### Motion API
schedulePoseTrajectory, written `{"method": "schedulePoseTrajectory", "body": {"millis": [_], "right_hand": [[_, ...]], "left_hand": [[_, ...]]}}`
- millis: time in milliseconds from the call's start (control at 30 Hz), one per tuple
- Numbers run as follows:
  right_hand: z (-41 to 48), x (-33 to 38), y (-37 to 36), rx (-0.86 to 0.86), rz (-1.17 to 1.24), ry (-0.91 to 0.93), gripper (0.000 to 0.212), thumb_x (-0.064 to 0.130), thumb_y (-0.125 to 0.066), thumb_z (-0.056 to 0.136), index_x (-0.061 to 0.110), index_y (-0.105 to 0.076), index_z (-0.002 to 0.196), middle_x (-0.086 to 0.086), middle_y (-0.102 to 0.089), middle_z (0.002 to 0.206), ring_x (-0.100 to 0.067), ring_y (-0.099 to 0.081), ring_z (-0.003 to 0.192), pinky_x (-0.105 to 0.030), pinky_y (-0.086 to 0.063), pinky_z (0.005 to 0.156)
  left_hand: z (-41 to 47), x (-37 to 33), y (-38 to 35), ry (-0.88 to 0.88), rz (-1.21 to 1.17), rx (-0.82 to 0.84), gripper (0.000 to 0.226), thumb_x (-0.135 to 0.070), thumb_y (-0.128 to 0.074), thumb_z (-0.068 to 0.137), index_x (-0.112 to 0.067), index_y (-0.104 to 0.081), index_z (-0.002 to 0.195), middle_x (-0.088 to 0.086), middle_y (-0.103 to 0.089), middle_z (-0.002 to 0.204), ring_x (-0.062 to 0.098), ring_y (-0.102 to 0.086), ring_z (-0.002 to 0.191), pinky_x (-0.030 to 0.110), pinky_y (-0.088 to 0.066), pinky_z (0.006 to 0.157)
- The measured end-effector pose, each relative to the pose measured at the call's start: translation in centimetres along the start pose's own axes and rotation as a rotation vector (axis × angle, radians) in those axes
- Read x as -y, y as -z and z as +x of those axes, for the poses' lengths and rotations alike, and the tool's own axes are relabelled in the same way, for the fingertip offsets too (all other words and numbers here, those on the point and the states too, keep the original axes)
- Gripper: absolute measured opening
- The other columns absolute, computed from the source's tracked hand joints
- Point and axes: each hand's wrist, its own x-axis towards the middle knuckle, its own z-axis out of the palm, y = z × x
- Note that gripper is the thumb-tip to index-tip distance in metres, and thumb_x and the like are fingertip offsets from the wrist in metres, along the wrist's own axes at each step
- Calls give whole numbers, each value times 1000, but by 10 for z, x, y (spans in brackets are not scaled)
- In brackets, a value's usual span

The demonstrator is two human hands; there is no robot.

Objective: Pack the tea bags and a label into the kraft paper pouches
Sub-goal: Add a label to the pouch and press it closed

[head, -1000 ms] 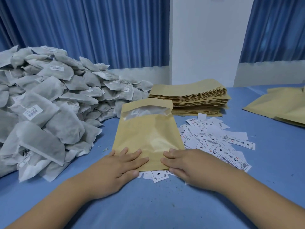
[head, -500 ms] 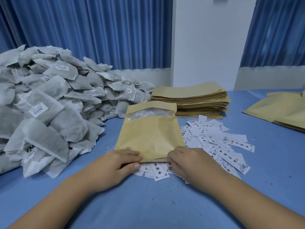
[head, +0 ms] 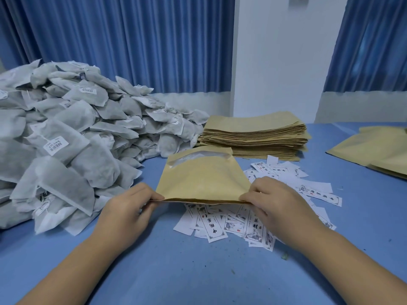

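A kraft paper pouch (head: pixel 202 177) with a clear window strip near its far end is lifted at its near edge above the blue table. My left hand (head: pixel 130 212) pinches the near left corner, and my right hand (head: pixel 271 203) pinches the near right corner. Under and to the right of the pouch lie several white printed labels (head: pixel 220 225). A big heap of grey-white tea bags (head: pixel 72 146) fills the left side of the table.
A tall stack of flat kraft pouches (head: pixel 255 137) sits behind the held pouch. More kraft pouches (head: pixel 374 150) lie at the right edge. Blue curtains and a white wall close off the back. The blue table (head: pixel 187 271) shows bare cloth in front.
Both hands slid from pressing flat on the pouch to its near corners, pinched them and raised that edge off the table, uncovering more labels beneath.
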Motion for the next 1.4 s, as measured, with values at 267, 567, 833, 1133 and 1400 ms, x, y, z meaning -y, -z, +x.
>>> {"method": "schedulePoseTrajectory", "body": {"millis": [267,567,833,1133,1400], "right_hand": [[-3,-1,-5,-81,-45,-47,39,-14,-87,45,8,-75,75,-4,-56,62,-27,-56,54,-32,-46,37],[-2,2,-1,-81,-23,-37,30,-12,-81,51,8,-70,72,-4,-55,65,-27,-55,56,-27,-43,43],[2,6,-10,-125,-72,7,24,-11,-80,53,7,-70,65,-5,-57,62,-27,-54,53,-32,-45,43],[2,12,-8,-119,-100,45,20,-6,-77,58,9,-70,70,-4,-59,66,-27,-56,57,-34,-48,48],[6,19,-18,-146,-163,160,25,-7,-73,52,14,-69,65,2,-54,59,-21,-48,52,-27,-38,48]], "left_hand": [[-1,-4,1,-94,72,-4,13,-20,-55,83,-21,-64,91,-8,-61,85,8,-54,70,32,-50,50],[0,-4,4,-117,143,-142,28,-22,-50,81,-7,-69,66,-2,-57,64,12,-44,65,23,-40,47],[3,-12,1,-191,243,-68,18,-19,-48,77,-10,-63,75,0,-58,75,18,-46,67,33,-43,48],[0,-11,0,-155,240,-26,7,-1,-64,63,-8,-62,62,1,-54,63,27,-52,53,31,-41,46],[8,-27,-5,-257,307,39,25,-22,-42,77,-11,-64,71,1,-59,70,26,-53,56,32,-35,51]]}}
